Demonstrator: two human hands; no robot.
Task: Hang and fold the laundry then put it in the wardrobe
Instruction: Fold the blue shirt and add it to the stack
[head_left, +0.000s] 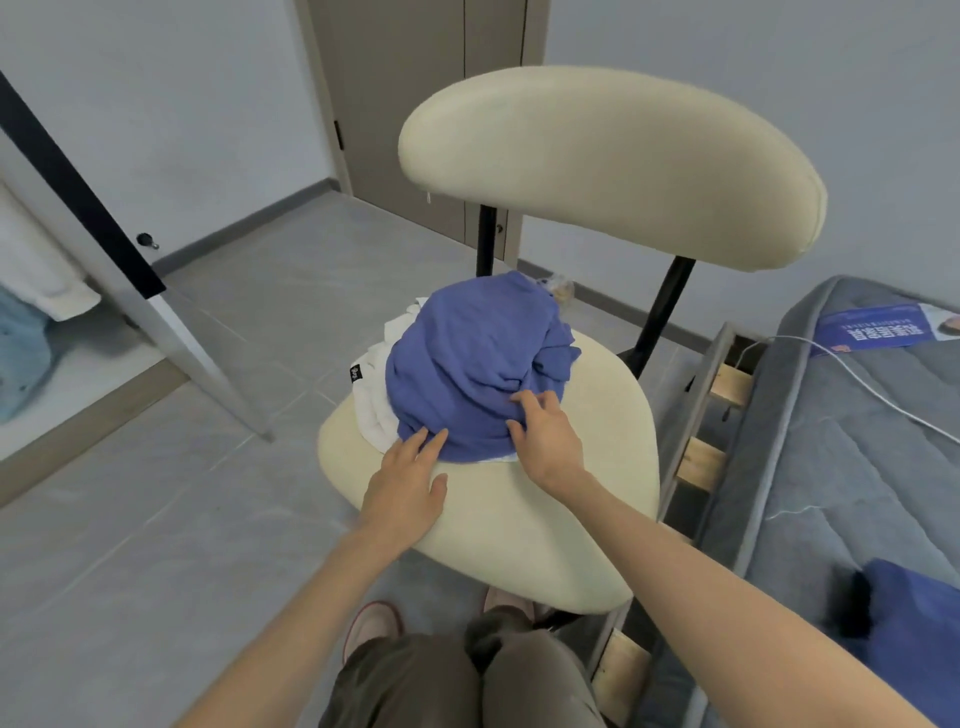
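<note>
Head camera looks steeply down, wide-angle, close above chair (545, 519) seat; single view

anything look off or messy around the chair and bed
The mattress sits shifted off the bed frame, leaving wooden slats bare. On the chair seat, a blue garment lies bunched over white clothes, unfolded.

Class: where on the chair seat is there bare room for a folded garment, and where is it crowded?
The chair seat is bare in front, from the blue garment to the near edge, and along its right. Crowded: back left, where the blue garment lies on white clothes, left hand and right hand touching it.
</note>
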